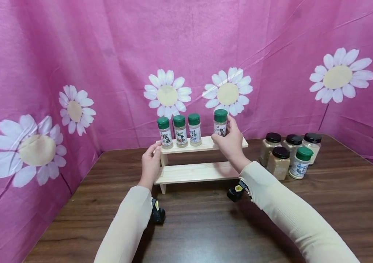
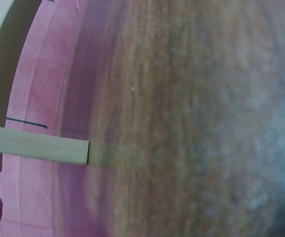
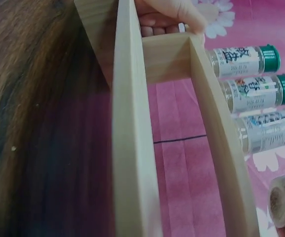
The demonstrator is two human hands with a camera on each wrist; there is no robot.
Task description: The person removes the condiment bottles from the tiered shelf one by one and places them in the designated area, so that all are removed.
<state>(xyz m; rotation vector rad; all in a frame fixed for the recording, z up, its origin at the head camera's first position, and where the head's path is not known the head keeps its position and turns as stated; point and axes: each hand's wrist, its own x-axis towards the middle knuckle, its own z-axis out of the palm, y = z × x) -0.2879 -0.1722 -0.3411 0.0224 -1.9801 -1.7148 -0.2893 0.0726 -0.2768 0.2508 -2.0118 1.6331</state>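
Note:
A two-tier wooden shelf [image 1: 193,171] stands on the brown table. Three green-capped spice bottles [image 1: 180,131] stand in a row on the left of its top board. My right hand [image 1: 226,128] grips a fourth green-capped bottle [image 1: 220,122] upright over the right part of that board. In the right wrist view this bottle's base [image 3: 283,200] shows a small gap from the board. My left hand [image 1: 153,151] holds the left end of the top board, its fingers [image 3: 172,12] curled over the edge. The left wrist view shows only a slat end [image 2: 38,145] and the table.
To the right of the shelf stands a cluster of black-lidded jars [image 1: 278,162] with one more green-capped bottle [image 1: 300,162]. The lower shelf board [image 1: 193,171] carries nothing. Pink cloth with white daisies [image 1: 166,95] walls the table at the back and sides.

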